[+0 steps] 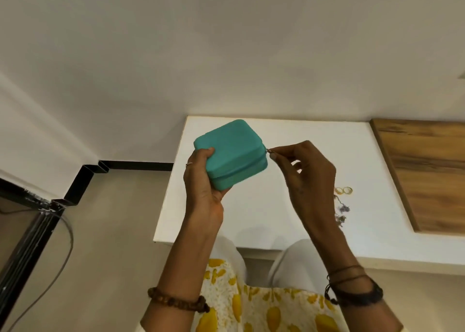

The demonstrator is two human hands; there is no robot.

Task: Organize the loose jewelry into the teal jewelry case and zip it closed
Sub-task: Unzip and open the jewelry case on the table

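The teal jewelry case (231, 148) is held up above the white table (276, 221), lid down on its base. My left hand (202, 183) grips its near left corner from below, thumb on the lid. My right hand (304, 170) pinches the small metal zipper pull (269, 151) at the case's right corner. Loose jewelry lies on the table to the right: gold rings (343, 190) and a thin chain with purple beads (342, 211), partly hidden behind my right wrist.
A wooden board (425, 170) lies on the table's right side. The table stands against a pale wall. A black frame and a grey cable (50, 233) are on the floor at the left. My lap in yellow-patterned cloth sits at the table's near edge.
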